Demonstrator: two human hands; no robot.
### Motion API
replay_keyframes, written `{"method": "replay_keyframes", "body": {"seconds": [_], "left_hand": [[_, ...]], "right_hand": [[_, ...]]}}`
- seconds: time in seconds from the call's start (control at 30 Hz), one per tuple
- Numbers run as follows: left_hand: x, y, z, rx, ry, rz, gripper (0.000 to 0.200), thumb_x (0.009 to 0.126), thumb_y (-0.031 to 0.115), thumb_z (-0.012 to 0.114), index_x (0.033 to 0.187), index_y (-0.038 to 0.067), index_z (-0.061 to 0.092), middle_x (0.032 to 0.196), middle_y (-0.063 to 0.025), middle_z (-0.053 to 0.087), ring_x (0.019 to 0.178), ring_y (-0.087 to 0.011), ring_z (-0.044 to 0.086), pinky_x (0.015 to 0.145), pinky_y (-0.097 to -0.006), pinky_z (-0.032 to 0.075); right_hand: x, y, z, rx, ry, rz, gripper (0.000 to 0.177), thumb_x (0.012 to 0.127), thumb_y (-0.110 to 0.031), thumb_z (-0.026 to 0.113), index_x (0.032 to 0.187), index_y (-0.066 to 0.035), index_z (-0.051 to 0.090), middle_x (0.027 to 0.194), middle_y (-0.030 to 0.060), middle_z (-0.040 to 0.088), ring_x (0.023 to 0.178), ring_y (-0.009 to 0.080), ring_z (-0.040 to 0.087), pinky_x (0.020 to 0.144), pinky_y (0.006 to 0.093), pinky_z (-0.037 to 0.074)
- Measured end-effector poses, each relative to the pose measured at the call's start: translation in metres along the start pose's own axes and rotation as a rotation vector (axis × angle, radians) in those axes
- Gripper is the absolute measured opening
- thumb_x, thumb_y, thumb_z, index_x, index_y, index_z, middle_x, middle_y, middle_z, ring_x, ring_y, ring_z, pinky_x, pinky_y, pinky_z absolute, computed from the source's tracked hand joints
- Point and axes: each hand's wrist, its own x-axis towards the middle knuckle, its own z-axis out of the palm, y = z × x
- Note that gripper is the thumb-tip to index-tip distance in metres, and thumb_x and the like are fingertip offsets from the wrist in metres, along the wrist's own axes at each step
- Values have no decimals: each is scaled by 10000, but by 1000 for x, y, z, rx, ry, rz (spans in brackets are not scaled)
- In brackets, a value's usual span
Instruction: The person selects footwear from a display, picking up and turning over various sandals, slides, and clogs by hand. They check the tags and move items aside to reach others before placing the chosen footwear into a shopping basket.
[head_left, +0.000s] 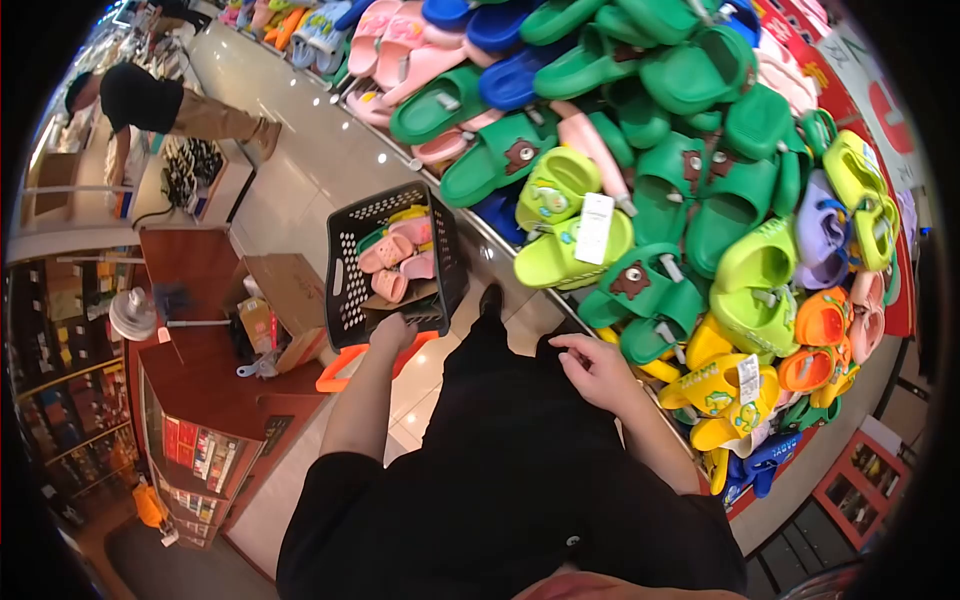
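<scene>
My left hand point(393, 335) is closed on the rim of a black shopping basket point(345, 275), by its orange handle point(350, 368). Inside the basket lie pink clogs point(388, 255) with something yellow and green behind them. My right hand point(590, 368) hangs beside the display, its fingers partly spread and nothing in them. Close to it are green slippers point(640, 300) with brown bear figures and yellow slippers point(715, 395) with a white tag. Lime-green slippers point(570, 240) with a white tag lie further up the pile.
A brown counter point(200, 370) with an open cardboard box point(285, 300) stands at the left. Another person point(150, 100) bends over shelves at the upper left. Blue, purple and orange footwear fills more of the display. Tiled floor point(290, 190) runs between.
</scene>
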Motion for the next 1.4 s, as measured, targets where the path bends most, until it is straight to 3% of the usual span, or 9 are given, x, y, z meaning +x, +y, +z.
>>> {"method": "replay_keyframes", "body": {"seconds": [0.33,0.43,0.63,0.67,0.7,0.8,0.9,1.23,1.4], "left_hand": [[154,-58,33,-401,-107,-72,414,782,276,564,1044,-20,689,1010,-281,665,991,-386,652,900,-427,498],[261,-118,135,108,-84,307,461,793,301,557,1147,25,662,1113,-285,636,1043,-390,628,948,-416,485],[289,-84,149,31,-356,106,541,860,214,528,1385,86,491,1404,-174,492,1360,-351,385,1150,-425,257],[333,-119,198,410,-27,415,519,953,315,342,1386,67,482,1464,-156,426,1384,-318,346,1158,-479,189],[301,-75,142,579,-418,308,625,829,185,592,1417,44,431,1455,-165,436,1371,-335,376,1169,-410,230],[231,-42,64,-513,93,-284,411,862,163,560,1258,53,570,1351,-144,527,1244,-335,505,1003,-431,440],[223,-64,56,-150,313,-92,304,853,147,565,1133,60,645,1210,-151,609,1105,-338,592,892,-418,505],[16,-25,-105,-1028,717,63,281,796,92,551,1003,-64,660,963,-165,652,893,-257,618,843,-352,477],[-128,28,-162,-1231,773,371,245,796,-5,483,1010,-36,600,1015,-113,582,939,-193,557,837,-295,442]], "right_hand": [[71,11,95,32,-118,324,220,907,-112,580,1100,-28,642,712,51,593,623,126,562,606,274,475],[84,21,112,-46,-129,338,238,882,-123,601,1102,-48,653,757,93,632,640,184,608,626,302,500],[89,40,121,-178,-116,401,264,877,-177,601,1119,-75,633,805,102,647,750,272,639,687,380,518],[88,45,122,-212,-79,391,269,879,-180,597,1124,-74,630,822,103,650,766,275,642,698,381,520],[83,49,123,-242,-88,374,273,881,-184,593,1129,-74,627,840,105,653,783,278,645,709,381,523],[81,45,124,-270,-79,357,296,884,-200,586,1150,-75,618,865,107,656,808,278,648,728,380,525],[87,26,122,-265,-73,309,313,892,-221,575,1164,-72,613,867,107,657,805,279,647,733,383,523],[97,-34,119,-237,-171,7,316,897,-212,574,1190,-98,603,850,110,638,796,277,642,708,400,510],[101,-67,111,-316,46,-452,639,821,-217,676,1398,-97,429,1316,224,476,1154,376,529,947,434,457]]}}
